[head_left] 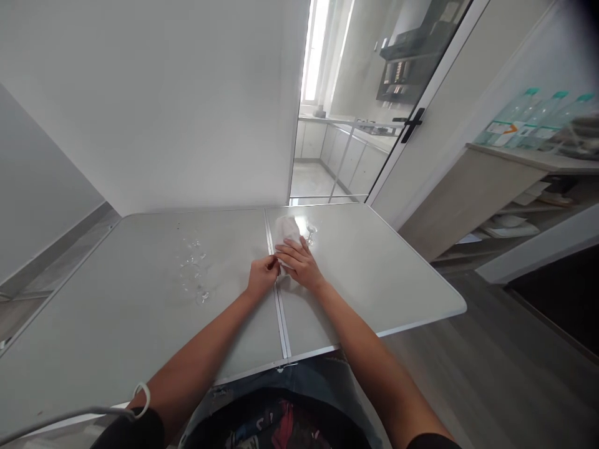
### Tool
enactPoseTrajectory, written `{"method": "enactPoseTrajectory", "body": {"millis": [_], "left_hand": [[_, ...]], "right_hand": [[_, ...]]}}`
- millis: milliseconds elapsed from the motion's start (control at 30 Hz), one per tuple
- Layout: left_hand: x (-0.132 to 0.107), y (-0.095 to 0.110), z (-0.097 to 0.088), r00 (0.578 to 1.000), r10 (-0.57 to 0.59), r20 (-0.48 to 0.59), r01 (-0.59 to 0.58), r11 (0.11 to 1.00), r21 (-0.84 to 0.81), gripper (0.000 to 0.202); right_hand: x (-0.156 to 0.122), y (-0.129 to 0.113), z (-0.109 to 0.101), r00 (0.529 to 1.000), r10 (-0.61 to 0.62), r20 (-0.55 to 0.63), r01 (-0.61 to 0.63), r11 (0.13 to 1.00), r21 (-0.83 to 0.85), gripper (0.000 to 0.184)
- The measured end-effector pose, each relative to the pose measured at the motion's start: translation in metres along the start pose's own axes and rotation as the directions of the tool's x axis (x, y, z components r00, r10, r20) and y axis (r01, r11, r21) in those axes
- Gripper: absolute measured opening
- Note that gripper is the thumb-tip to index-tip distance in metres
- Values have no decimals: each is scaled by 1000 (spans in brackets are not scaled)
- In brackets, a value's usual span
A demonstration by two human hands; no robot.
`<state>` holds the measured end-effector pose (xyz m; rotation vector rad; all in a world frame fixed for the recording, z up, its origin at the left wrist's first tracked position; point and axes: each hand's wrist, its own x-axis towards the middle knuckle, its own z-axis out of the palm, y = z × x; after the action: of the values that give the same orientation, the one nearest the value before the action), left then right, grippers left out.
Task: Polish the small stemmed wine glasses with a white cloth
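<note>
A crumpled white tissue lies on the pale folding table, just right of the metal seam across its middle. On top of it rests my right hand, its fingers stretched out over the tissue. My left hand is closed beside it at the seam, thumb and fingers pinching the tissue's near-left edge. Right behind the tissue shows a small wet patch. Left of the seam, scattered water drops spread over the tabletop. The tissue's underside is hidden.
A white wall borders the table's far side. Beyond the glass door with a black handle is a kitchen. Several plastic bottles stand on a wooden shelf at right. A pale cable runs by my left arm.
</note>
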<state>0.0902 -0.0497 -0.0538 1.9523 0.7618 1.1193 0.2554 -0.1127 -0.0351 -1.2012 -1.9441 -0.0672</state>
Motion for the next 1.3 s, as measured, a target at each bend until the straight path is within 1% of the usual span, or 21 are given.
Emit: {"method": "enactPoseTrajectory", "body": {"millis": [67,167,267,367,433,467,567,633,667,767,867,900,933,1067,1100,1167,1233,1300], "left_hand": [[-1,0,-1,995,99,31,-102,987,127,23],[-3,-1,1,983,164,84,-180,955,237,20],[-5,-4,3,969,203,140,-234,938,256,20],[-5,-7,3,961,211,178,-247,945,212,22],[-5,-7,2,965,194,177,-226,957,181,23],[-5,-7,2,968,182,173,-211,963,166,22],[-5,-3,1,978,129,164,-145,985,89,19],[-4,1,1,984,82,157,-83,997,-3,18],[-3,2,1,986,58,154,-51,997,-53,17],[1,5,3,987,-32,155,61,980,-187,17],[6,4,6,983,-99,153,141,944,-299,22],[7,3,6,984,-105,141,145,936,-319,24],[8,1,7,986,-105,130,143,934,-327,27],[8,-5,11,985,-118,128,153,939,-308,37],[8,-7,12,984,-128,125,162,937,-309,39],[6,-9,12,983,-158,95,180,935,-305,43],[5,-10,13,982,-186,43,191,934,-302,48],[5,-9,12,983,-184,-2,174,933,-316,53]], "right_hand": [[-2,3,-4,999,21,-31,-21,1000,11,29],[-5,5,-8,988,112,-108,-103,991,83,23],[-5,2,-13,970,202,-135,-170,962,213,16],[-4,0,-19,952,292,-97,-239,900,364,15],[-3,0,-22,934,354,-46,-292,832,471,17],[-3,0,-24,921,390,-18,-321,784,531,19],[-4,3,-23,856,515,48,-391,584,711,28],[-4,3,-19,801,598,30,-372,458,807,33],[-3,3,-17,774,634,7,-347,414,841,35],[-2,4,-8,706,707,-43,-283,337,898,38],[0,5,-1,650,760,-16,-262,244,934,42],[0,6,1,646,763,6,-257,210,943,43],[1,7,2,655,755,30,-252,181,951,43],[2,4,11,740,662,121,-239,89,967,50],[1,1,14,750,644,151,-248,62,967,52],[1,-3,20,749,628,212,-293,28,956,54],[-1,-6,25,738,628,246,-357,54,933,55],[-2,-6,27,745,614,261,-416,123,901,55]]}}
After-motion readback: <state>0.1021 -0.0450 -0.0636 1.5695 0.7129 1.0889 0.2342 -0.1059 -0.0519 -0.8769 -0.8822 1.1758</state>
